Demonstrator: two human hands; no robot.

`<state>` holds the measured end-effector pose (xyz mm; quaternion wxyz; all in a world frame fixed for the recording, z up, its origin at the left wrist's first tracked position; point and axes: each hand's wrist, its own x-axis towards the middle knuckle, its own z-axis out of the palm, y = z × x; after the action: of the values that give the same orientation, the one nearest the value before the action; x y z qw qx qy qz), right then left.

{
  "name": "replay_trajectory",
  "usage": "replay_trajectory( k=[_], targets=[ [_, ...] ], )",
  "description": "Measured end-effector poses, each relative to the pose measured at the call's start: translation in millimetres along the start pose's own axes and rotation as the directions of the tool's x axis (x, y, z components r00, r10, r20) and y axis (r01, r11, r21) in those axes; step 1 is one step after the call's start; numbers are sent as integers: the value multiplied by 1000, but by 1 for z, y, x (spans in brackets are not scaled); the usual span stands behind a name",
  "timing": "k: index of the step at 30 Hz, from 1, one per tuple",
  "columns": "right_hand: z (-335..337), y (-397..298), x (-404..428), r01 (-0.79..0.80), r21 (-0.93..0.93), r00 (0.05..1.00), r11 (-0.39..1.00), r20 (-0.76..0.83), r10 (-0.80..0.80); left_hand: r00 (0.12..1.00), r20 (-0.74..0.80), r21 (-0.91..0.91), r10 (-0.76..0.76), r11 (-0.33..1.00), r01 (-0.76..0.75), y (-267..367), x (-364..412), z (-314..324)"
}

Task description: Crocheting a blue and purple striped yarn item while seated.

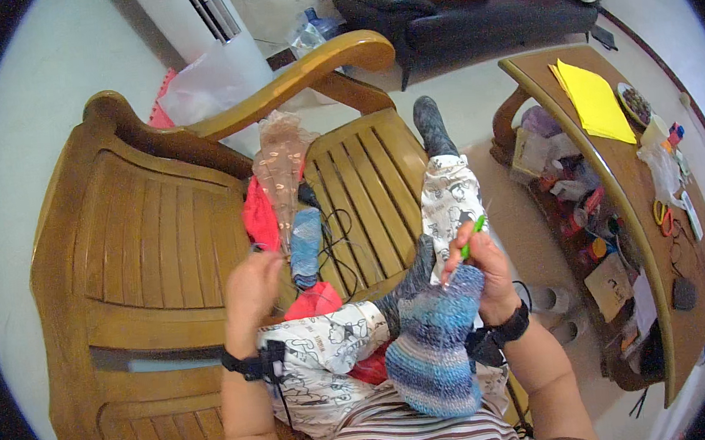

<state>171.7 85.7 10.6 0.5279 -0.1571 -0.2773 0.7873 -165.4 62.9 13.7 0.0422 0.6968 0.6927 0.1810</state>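
Observation:
My right hand (489,271) grips a green-handled crochet hook (472,238) and the upper end of a knitted or crocheted piece (434,363). The piece has blue, grey and white bands and hangs over my lap, against my striped shirt. My left hand (253,291) is raised over the wooden bench, fingers curled together, with a thin yarn strand (260,247) at them. Just right of that hand, a blue variegated yarn ball (306,243) lies on the bench seat. The fingertips of my left hand are blurred.
Beside the yarn lie red cloth (260,218), a sheer brown fabric (281,157) and black cable (330,247) on the slatted bench (362,188). At right, a wooden table (614,197) bears yellow sheets (597,104) and orange-handled scissors (663,218). A black sofa (493,25) stands beyond.

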Motion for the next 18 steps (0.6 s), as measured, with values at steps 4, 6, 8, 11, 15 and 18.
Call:
replay_trajectory(
  k=[4,6,8,11,15,18],
  targets=[
    [-9,18,14,-52,-97,993,994,-107,42,998,-56,-98,-7,995,2,50,-10,14],
    [-8,28,18,-67,-76,995,995,-73,62,1000,-10,-239,-23,971,20,77,-8,18],
    [-7,35,20,-87,-54,996,995,-24,86,945,-94,-675,314,678,-292,88,-15,31],
    [-1,49,23,-152,-63,988,986,8,153,971,94,-894,222,448,-15,115,-38,34],
    [12,67,26,-193,-126,978,973,54,201,976,199,-765,93,637,95,107,-41,25],
    [18,65,27,-239,-121,942,964,213,260,937,348,-857,20,413,309,115,-52,-1]
  ],
)
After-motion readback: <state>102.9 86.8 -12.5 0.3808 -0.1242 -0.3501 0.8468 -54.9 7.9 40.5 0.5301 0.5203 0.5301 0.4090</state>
